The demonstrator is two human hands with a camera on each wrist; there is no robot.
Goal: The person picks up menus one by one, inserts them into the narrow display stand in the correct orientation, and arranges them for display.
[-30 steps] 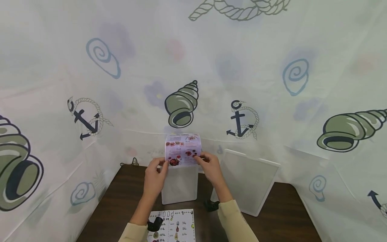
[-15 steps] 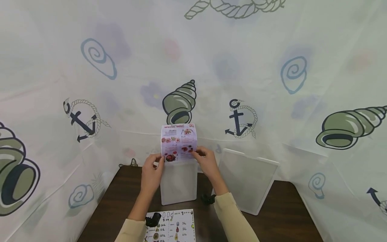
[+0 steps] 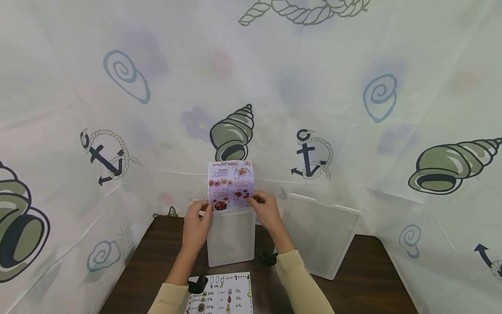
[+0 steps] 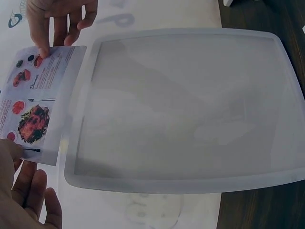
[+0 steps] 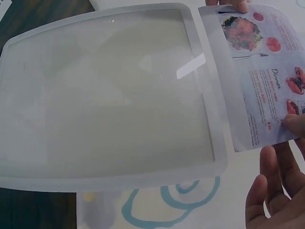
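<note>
A printed sheet headed "Special Menu" [image 3: 231,184], with food pictures, stands upright just above the top edge of a clear, white-rimmed display holder [image 3: 231,240]. My left hand [image 3: 197,223] pinches its lower left side and my right hand [image 3: 267,213] its lower right side, thumbs on the printed face. In the left wrist view, the menu's plain lower margin [image 4: 71,71] lies right along the holder's rim [image 4: 78,143]. The right wrist view shows the right thumb [image 5: 294,125] on the print, other fingers behind. No sheet shows inside the holder's window.
A larger white-rimmed clear holder [image 3: 321,235] leans back at the right. On the dark wooden table [image 3: 157,257] in front lies a hand-drawn food price list [image 3: 231,294], partly covered by the left forearm. A cloth printed with shells and anchors [image 3: 274,96] hangs behind the table.
Both hands have lifted the menu a little, and its top, earlier curled back, now stands straighter with the heading showing. Over the last half second hardly anything has moved.
</note>
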